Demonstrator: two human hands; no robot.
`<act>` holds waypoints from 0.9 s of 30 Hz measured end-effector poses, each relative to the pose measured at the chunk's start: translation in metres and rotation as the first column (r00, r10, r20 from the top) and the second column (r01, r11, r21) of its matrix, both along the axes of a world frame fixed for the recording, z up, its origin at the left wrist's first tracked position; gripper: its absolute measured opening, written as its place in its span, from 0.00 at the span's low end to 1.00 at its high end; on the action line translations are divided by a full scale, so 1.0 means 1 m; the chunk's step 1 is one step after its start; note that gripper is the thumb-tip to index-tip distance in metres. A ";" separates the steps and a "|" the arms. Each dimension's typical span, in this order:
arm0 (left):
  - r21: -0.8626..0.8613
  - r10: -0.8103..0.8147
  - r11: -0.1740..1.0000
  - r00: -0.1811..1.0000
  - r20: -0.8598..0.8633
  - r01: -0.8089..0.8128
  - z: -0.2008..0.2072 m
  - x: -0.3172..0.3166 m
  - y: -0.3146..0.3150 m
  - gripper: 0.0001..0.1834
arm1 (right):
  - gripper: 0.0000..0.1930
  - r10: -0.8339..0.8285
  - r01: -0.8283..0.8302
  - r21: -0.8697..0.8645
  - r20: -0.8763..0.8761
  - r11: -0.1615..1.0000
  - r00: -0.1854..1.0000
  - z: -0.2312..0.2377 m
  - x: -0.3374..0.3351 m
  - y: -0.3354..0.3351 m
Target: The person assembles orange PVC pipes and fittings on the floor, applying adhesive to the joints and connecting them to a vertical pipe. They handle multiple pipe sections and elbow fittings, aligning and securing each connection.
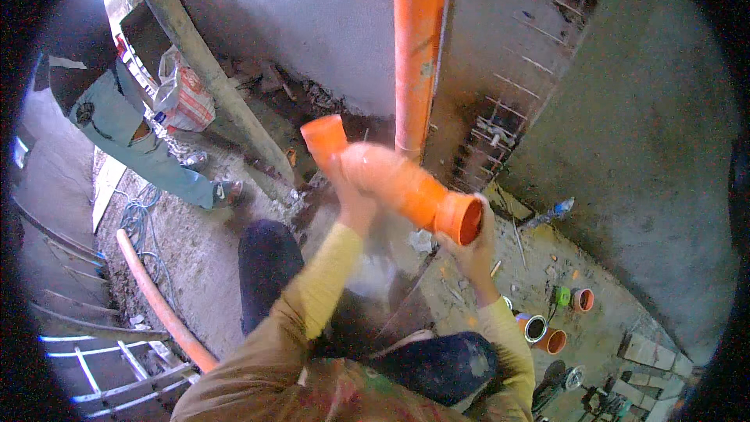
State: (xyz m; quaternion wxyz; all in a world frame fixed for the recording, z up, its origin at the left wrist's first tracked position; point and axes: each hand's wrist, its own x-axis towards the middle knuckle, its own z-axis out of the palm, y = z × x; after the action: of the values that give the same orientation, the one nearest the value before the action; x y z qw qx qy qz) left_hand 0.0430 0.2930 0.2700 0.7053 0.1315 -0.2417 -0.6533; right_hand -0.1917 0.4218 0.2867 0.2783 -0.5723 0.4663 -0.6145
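An orange plastic pipe fitting [398,184] with a side branch is held up in front of me, tilted down toward the right. My left hand [353,197] grips it below the branch, at its left end. The fingers of my right hand [467,247] wrap round the socket at the right end, whose dark opening faces right. The fitting is slightly blurred. Behind it an upright orange pipe [417,55] runs along the wall; the fitting hides part of the space at its foot.
A person in green-grey trousers [133,137] stands at the left beside a sack [186,98] and a slanted post [207,66]. An orange pipe [160,297] and coiled cable [139,215] lie lower left. Short orange fittings [553,341] lie right. Rebar [500,133] sticks from the wall.
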 end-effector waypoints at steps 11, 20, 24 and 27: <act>0.169 0.079 0.979 0.973 0.219 -0.117 0.203 0.001 -0.067 0.46 | 0.41 -0.122 0.094 -0.252 -0.096 0.963 0.988 0.145 0.022 -0.073; 0.134 0.027 0.990 0.989 0.145 -0.046 0.135 0.032 -0.149 0.37 | 0.48 -0.324 0.141 -0.510 -0.290 0.848 0.901 0.124 0.060 -0.126; -0.068 -0.290 0.957 0.942 -0.167 0.283 0.022 0.073 -0.218 0.29 | 0.49 -0.258 0.046 -0.385 -0.519 0.922 0.815 0.114 0.092 -0.161; 0.130 -0.164 0.975 0.976 -0.145 0.183 -0.032 0.081 -0.247 0.27 | 0.50 -0.131 0.034 -0.163 -0.632 0.986 0.764 0.105 0.122 -0.185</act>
State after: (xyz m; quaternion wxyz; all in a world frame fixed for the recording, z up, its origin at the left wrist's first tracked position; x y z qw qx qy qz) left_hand 0.1243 0.0465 0.2383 0.6489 0.1158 -0.1572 -0.7354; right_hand -0.0693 0.2366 0.3918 0.0340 -0.7444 0.5133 -0.4257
